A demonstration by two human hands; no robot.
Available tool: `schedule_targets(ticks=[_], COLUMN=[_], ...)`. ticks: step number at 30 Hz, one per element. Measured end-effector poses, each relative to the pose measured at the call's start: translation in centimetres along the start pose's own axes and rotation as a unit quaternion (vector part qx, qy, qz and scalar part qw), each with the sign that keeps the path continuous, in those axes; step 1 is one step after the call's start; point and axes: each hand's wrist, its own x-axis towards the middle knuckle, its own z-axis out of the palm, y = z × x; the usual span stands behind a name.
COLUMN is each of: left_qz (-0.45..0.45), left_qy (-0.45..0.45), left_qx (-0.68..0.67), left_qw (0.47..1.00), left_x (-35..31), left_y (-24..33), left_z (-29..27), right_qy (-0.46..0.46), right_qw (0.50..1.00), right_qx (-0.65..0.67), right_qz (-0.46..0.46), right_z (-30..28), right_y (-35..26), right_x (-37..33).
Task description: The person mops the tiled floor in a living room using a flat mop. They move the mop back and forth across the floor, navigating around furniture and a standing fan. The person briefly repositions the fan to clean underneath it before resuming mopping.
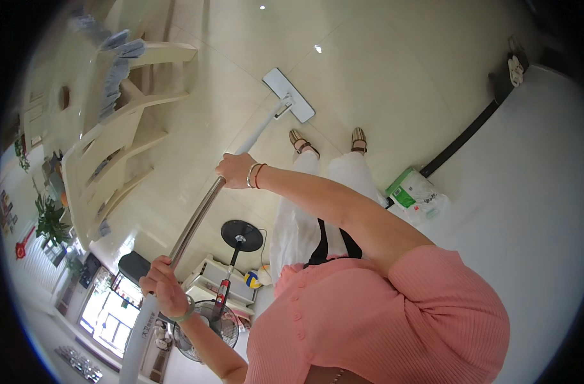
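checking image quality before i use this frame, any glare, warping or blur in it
Head view: strong fisheye warp, so the mop handle and wooden chairs bow, with a black rim around the frame; ceiling lights leave small glare spots on the glossy floor; the window is bright; both hands, left hand and right hand, look sharp.

Open tiled floor [381,83] ahead; wooden chairs [122,137] crowd the left, pedestal fan [231,281] below.

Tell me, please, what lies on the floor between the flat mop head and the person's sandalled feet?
Nothing: in the head view, only bare glossy tile separates the mop head from the feet.
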Motion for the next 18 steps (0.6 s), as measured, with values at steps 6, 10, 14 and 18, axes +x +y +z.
schedule_targets(ticks=[6, 10, 14, 18], left_qz=[0.012, 0.017, -0.012, -0.030], left_qy=[0.036, 0.031, -0.024, -0.057], left_qx=[-0.099, -0.167, -0.223, -0.204], left_qw=[0.994, 0.985, 0.974, 0.977], left_x=[-2.1, -3.1, -4.2, -4.8], left_y=[-3.2, -7.1, -10.3, -12.1], left_z=[9.8, 21.2, 33.8, 42.7], right_qy=[0.007, 0.109, 0.148, 0.173], right_qw=[0.997, 0.986, 0.966, 0.940], right_qx=[-0.032, -0.053, -0.143, -0.164], right_qz=[0.071, 0.112, 0.156, 0.243], right_z=[-5.5, -10.5, -14.6, -18.8], right_y=[7.7, 16.8, 29.4, 35.1], right_x=[-8.9, -17.5, -24.6, -30.9])
